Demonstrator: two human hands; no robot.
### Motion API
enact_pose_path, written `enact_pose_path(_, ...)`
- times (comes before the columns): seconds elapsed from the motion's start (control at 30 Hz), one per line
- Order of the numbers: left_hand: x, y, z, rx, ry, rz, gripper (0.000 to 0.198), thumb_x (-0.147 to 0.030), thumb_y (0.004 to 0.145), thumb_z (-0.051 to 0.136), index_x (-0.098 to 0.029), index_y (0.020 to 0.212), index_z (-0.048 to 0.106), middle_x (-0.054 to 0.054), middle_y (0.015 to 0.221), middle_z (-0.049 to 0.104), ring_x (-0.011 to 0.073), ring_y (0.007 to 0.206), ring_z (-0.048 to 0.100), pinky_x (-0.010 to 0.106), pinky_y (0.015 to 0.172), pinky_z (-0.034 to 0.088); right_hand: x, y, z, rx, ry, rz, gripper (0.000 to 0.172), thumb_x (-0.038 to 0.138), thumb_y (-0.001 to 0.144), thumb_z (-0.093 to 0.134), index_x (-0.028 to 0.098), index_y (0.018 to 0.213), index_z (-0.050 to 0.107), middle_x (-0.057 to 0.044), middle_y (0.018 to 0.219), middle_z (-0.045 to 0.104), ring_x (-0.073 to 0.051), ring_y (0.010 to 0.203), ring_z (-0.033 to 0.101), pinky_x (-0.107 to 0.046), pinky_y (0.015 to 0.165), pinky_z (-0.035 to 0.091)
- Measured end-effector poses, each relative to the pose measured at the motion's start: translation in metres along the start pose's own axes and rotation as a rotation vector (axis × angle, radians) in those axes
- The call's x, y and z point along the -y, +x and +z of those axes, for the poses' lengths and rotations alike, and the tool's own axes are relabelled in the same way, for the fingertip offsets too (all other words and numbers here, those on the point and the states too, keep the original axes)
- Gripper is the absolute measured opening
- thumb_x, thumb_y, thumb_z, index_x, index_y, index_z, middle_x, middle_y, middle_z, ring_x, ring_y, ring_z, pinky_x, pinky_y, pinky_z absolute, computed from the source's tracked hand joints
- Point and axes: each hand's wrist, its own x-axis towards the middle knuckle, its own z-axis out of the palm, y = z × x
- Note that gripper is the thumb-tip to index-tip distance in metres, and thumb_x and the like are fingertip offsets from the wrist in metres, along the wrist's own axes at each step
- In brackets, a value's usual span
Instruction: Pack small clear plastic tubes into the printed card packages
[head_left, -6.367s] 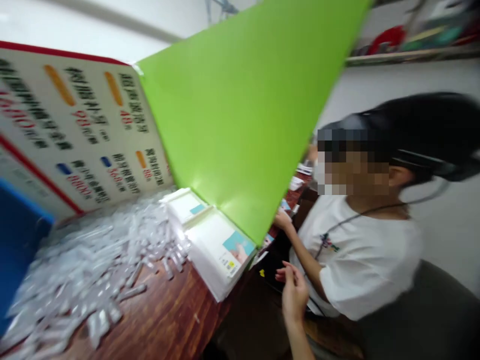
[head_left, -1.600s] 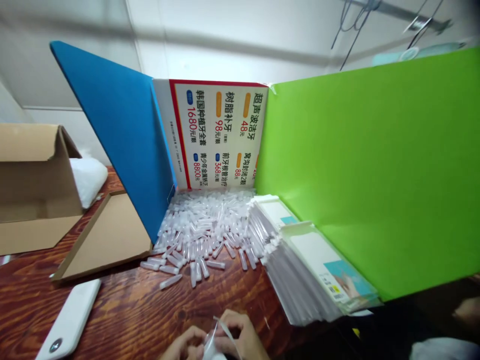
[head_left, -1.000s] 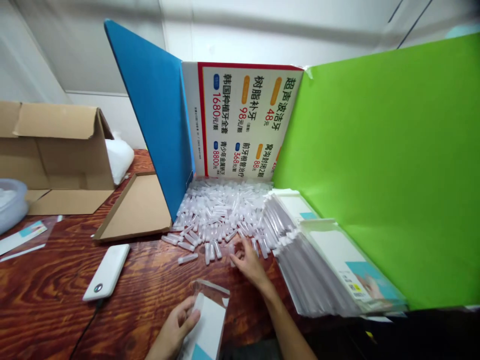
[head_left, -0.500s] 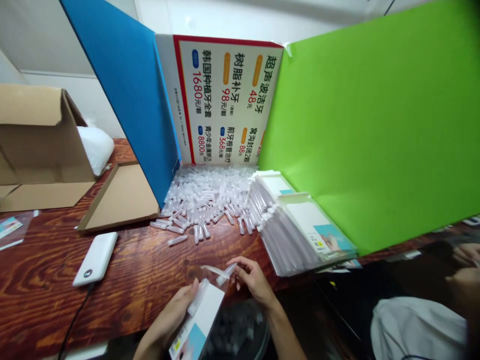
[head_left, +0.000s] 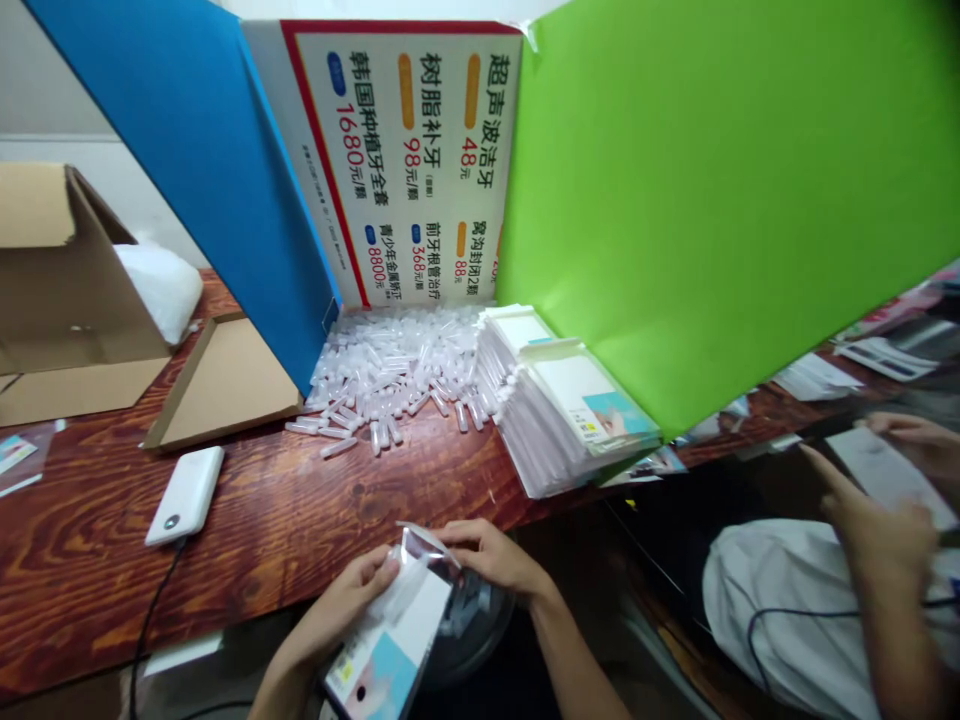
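Note:
My left hand grips a clear plastic bag by its left side, thumb on top. Inside the bag is a white card with a blue picture and a yellow mark. At the bag's mouth, the fingers of my right hand close on the raised clear flap; its fingertips are partly hidden. Whitish tube shapes show through the plastic beside the card. Below my hands sits a round, clear tub with small pieces in it. A heap of small translucent tubes lies ahead on the table.
Filled bags stand stacked against a green panel. A blue panel borders the heap's left. Further left are a cardboard tray, a cabled white power bank and a cardboard box. Another person's hands hold a packet.
My right hand has moved from a small tube at the bag's mouth to the flap. The view has shifted, and the other person's hands have come further into sight.

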Motion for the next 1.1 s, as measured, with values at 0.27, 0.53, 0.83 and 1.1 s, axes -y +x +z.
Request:
enact_pose_path(0.27,0.02,-0.026,-0.048,-0.333,-0.101,0.015,0.104,-0.074,0.054,0.083,-0.016,0.135,0.054,0.011,0.106,0.078,0.0283,0.094,0.071,0.03,0.079,0.055,-0.04,-0.027,0.023,0.164,-1.056,0.046,0.02,0.011,0.083,0.068,0.019,0.1,0.076,-0.008,0.1,0.078,-0.023,0.095,0.073,-0.028,0.078,0.052)
enact_pose_path(0.53,0.022,-0.005,-0.024,-0.27,0.009,0.072,0.095,-0.057,0.058,0.089,-0.016,0.136,0.052,0.011,0.107,0.077,0.0263,0.093,0.07,0.029,0.079,0.053,-0.083,-0.001,0.035,0.249,-1.247,0.144,0.016,-0.005,0.073,0.067,0.009,0.076,0.074,-0.02,0.081,0.076,-0.033,0.081,0.075,-0.036,0.07,0.054)
enact_pose_path(0.83,0.001,-0.011,-0.017,0.013,0.058,0.053,0.087,-0.059,0.054,0.09,-0.017,0.127,0.066,0.013,0.119,0.073,0.0325,0.109,0.064,0.035,0.094,0.047,-0.021,-0.02,0.019,-0.169,-0.343,-0.067,0.019,0.032,0.093,0.064,0.023,0.11,0.064,-0.004,0.104,0.077,-0.019,0.099,0.072,-0.029,0.087,0.053)
enact_pose_path(1.1,-0.003,-0.004,-0.012,0.124,0.016,0.054,0.081,-0.055,0.061,0.089,-0.017,0.129,0.067,0.011,0.112,0.074,0.0296,0.103,0.065,0.035,0.094,0.046,-0.02,0.004,0.06,-0.394,0.36,-0.138,0.042,0.052,0.072,0.085,0.02,0.087,0.063,0.0,0.077,0.072,-0.016,0.069,0.067,-0.024,0.063,0.047)
